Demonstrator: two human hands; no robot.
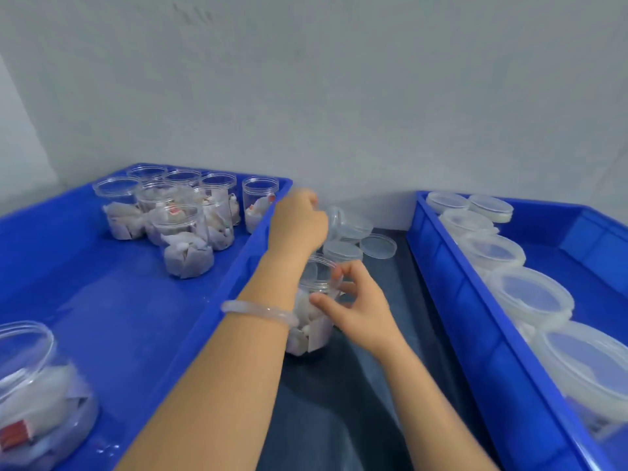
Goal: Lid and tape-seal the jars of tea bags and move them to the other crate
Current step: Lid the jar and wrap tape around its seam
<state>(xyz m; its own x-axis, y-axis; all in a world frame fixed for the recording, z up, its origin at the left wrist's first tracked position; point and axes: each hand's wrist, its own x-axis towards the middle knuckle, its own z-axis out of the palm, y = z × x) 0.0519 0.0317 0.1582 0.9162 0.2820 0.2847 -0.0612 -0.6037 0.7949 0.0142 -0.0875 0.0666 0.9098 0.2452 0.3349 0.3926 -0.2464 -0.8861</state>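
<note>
Clear plastic jar (312, 331) of tea bags stands on the dark mat (339, 402), its open neck pinched between the thumb and curled fingers (342, 270) of the right hand (363, 307). Just beyond those fingers, the left hand (299, 222) appears to curl round a tilted clear lid (336, 215) from the loose pile (377, 246), its grip hidden behind the knuckles. Holding the neck steady and lowering the lid level should let the threads catch.

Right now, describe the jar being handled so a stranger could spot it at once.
A dark table strip runs between the two blue plastic crates. On it stands one clear plastic jar of tea bags, its rim gripped by the right hand. Every other jar sits inside a crate.
</note>
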